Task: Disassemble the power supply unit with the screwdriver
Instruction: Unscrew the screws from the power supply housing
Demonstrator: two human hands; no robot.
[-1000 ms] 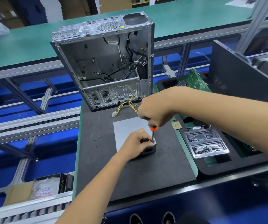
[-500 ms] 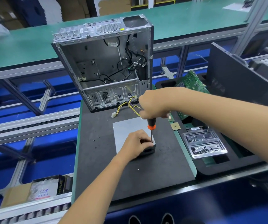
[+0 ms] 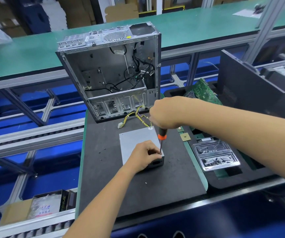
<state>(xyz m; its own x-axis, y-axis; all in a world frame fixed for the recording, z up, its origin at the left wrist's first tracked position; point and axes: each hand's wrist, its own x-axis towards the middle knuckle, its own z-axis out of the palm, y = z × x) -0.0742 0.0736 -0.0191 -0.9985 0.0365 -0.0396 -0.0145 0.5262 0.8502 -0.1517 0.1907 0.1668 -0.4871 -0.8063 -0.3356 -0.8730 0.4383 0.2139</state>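
Both hands cover the screwdriver [image 3: 161, 140] tip and power supply unit [image 3: 138, 140] corner.

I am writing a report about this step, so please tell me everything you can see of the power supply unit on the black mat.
The power supply unit is a flat box of bare grey metal with a darker near end face that has openings. It lies flat on the black mat, in front of the open computer case. Yellow and black wires leave its far end. The left hand holds its near corner, and the right hand stands the screwdriver upright on its near right edge.
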